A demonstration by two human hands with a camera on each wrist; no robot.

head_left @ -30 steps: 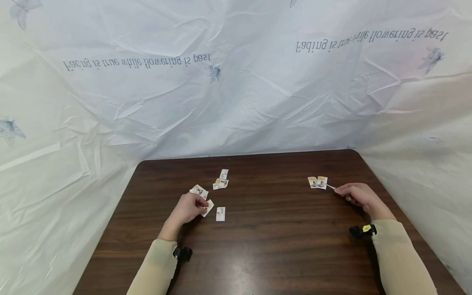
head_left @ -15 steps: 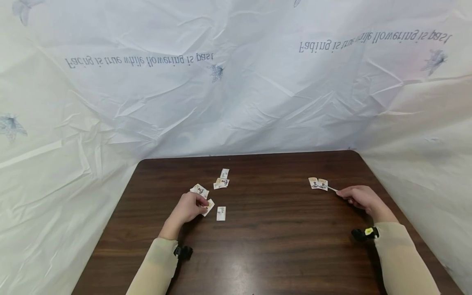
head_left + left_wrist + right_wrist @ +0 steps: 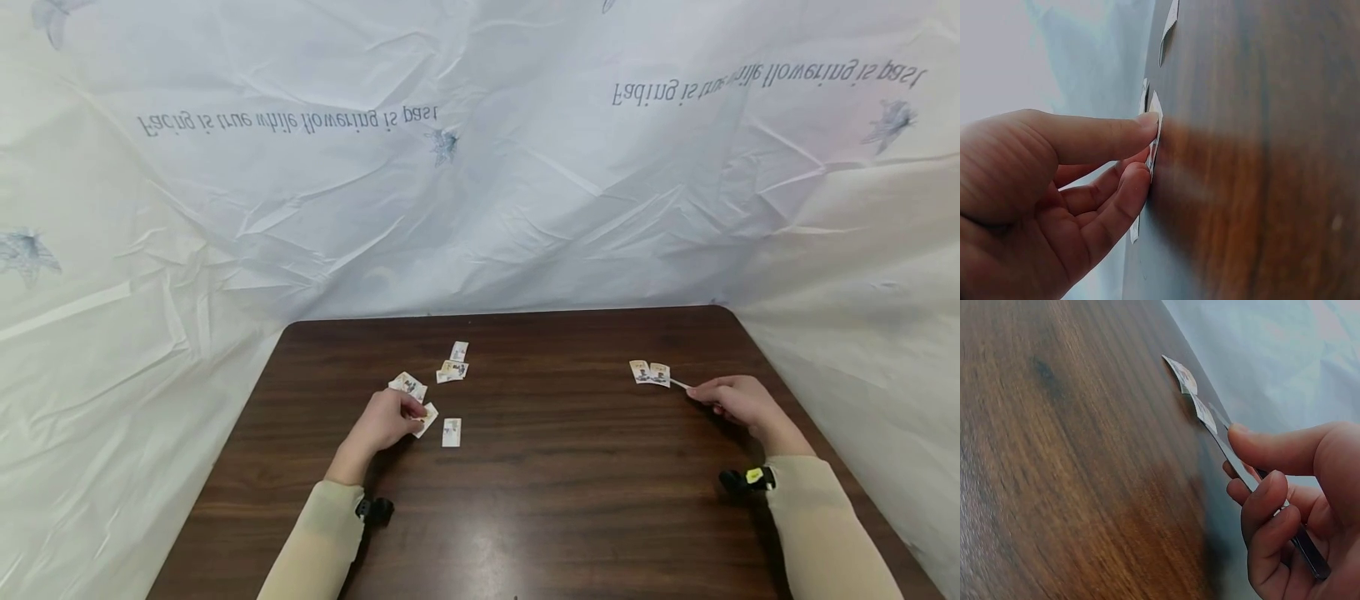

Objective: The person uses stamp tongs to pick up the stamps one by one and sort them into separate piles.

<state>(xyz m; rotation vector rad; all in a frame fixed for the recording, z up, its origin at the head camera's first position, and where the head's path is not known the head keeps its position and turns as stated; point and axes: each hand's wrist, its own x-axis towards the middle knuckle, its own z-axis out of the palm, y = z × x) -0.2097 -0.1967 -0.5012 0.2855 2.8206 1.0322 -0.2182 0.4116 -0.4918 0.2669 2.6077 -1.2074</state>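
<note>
My left hand (image 3: 386, 419) pinches a postage stamp (image 3: 1156, 134) between thumb and fingertips, close over the table. Just behind it lies another stamp (image 3: 407, 384), partly hidden by the hand. In my right hand (image 3: 737, 402) is a pair of metal tweezers (image 3: 1234, 459) with a dark handle end, gripped by thumb and fingers. The tweezers' tips reach the nearer of two stamps, a slightly curved one (image 3: 1205, 415). The other stamp (image 3: 1182, 375) sits edge to edge with it, farther from the hand.
Beside the left hand lies a single stamp (image 3: 452, 432) on the dark wooden table (image 3: 555, 467). Farther back are overlapping stamps (image 3: 452, 371) and a small pale one (image 3: 459, 351). A white printed sheet (image 3: 510, 217) hangs behind the table and along its sides.
The right hand and tweezers have drawn slightly to the right and toward the person. The stamp at the tips has turned a little. The left hand keeps its place on its stamp.
</note>
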